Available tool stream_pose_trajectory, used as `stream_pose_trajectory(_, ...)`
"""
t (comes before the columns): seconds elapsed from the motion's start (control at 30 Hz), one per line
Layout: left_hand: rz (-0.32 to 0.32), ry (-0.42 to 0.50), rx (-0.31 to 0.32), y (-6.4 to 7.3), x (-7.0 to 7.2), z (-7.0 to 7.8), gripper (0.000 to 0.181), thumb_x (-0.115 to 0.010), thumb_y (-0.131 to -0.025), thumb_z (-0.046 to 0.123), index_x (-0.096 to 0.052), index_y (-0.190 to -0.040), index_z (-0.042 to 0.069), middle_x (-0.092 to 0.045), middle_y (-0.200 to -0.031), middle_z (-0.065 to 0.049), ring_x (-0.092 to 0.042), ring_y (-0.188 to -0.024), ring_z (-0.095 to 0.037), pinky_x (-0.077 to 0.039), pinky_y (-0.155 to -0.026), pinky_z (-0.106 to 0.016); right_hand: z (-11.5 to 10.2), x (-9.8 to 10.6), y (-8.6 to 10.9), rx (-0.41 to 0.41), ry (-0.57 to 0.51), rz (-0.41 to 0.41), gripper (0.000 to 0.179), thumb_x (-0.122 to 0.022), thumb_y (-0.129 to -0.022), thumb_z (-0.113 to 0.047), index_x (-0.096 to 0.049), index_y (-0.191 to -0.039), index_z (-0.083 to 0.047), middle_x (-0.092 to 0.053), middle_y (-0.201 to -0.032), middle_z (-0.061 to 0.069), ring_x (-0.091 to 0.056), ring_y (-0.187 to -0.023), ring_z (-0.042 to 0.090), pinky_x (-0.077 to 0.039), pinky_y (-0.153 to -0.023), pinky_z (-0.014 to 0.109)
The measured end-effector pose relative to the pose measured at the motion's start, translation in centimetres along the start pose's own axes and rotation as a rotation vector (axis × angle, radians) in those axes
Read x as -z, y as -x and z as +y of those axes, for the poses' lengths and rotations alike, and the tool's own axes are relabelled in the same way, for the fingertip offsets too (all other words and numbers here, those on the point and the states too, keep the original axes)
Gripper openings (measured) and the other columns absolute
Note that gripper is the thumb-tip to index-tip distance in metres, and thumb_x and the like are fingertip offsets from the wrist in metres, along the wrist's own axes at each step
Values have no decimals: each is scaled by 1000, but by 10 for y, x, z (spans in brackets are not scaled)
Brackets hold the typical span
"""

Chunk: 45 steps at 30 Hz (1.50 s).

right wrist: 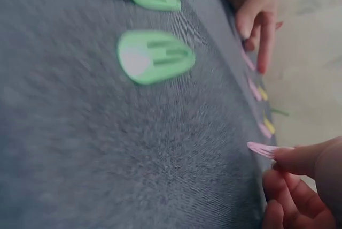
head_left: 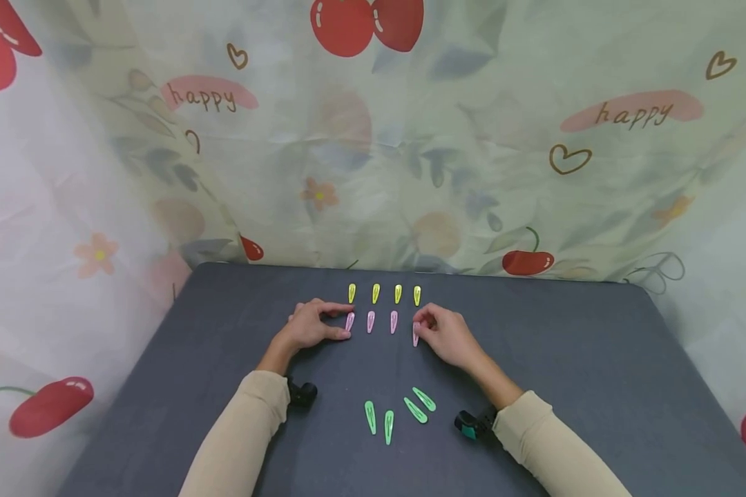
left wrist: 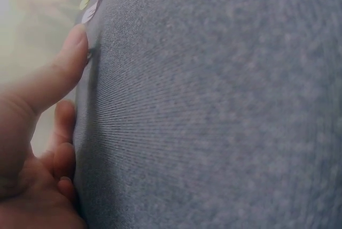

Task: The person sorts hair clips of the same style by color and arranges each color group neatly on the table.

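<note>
My right hand point(head_left: 449, 336) pinches a pink hair clip point(right wrist: 262, 149) between thumb and fingertips, at the right end of a row of pink clips. Across the row, my left hand point(head_left: 307, 324) rests on the table with thumb and index finger extended, one at each end of the leftmost pink clip point(head_left: 349, 322). Whether those fingertips touch it is hard to tell. Two more pink clips, one of them this clip point(head_left: 371, 322), lie between the hands. Behind them runs a row of several yellow hair clips, such as this clip point(head_left: 376, 293).
Several green hair clips lie nearer the front, two upright ones like this clip point(head_left: 389, 427) and two slanted ones like this clip point(head_left: 415, 410). Everything sits on a dark grey cloth-covered table point(head_left: 566, 366). A patterned curtain point(head_left: 373, 193) hangs behind its far edge.
</note>
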<state>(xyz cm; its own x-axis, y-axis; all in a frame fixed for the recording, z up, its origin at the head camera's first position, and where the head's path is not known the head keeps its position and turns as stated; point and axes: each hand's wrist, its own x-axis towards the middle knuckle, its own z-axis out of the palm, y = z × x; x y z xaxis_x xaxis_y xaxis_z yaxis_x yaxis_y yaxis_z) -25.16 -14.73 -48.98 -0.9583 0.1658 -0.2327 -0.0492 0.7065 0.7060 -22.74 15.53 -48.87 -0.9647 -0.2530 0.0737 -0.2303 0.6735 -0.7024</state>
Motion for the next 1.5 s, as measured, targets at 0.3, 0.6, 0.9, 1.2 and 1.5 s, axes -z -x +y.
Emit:
stream_pose_trajectory(0.3, 2, -11, -3, -1, -1, -1, 56, -89, -79, 33, -69, -131, 38, -60, -124, -6, -39, -123, -32, -23, -107, -60, 7, -8, -19, -55, 80, 103, 14, -73, -95, -16, -74, -107, -8, -66, -89, 5, -59, -81, 18, -46, -76, 34)
stream_pose_trajectory(0.6, -2, -20, -4, -1, -2, 0, 56, -89, -79, 33, -69, -131, 39, -60, -123, -5, -39, -122, -31, -25, -106, -59, 10, -10, -19, -50, 182, 99, 18, -74, -94, -19, -77, -109, -10, -63, -89, 4, -57, -79, 17, -45, -73, 35)
stream_pose_trajectory(0.9, -34, -73, -30, 1, 3, 0, 73, -87, -79, 44, -57, -145, 36, -60, -128, -4, -40, -124, -32, -31, -104, -57, 6, -7, -10, -39, 144, 59, 35, -68, -99, -28, -68, -128, -9, -61, -99, 6, -55, -84, 18, -46, -78, 37)
stream_pose_trajectory(1.2, 44, -180, -67, 20, 6, 8, 84, -75, -86, 58, -39, -158, 30, -50, -147, -13, -40, -128, -34, -36, -107, -58, -6, 1, 23, 68, 266, 34, 68, -68, -97, -46, -46, -152, -13, -52, -135, 16, -51, -120, 34, -49, -100, 51)
stream_pose_trajectory(1.5, 158, -392, -135, 52, -3, 19, 103, -67, -84, 72, -20, -165, 28, -18, -170, -13, -14, -157, -44, -20, -120, -69, -11, 7, 50, 110, 422, -58, 85, -62, -94, -61, -30, -161, -20, -32, -162, 21, -24, -154, 48, -31, -116, 68)
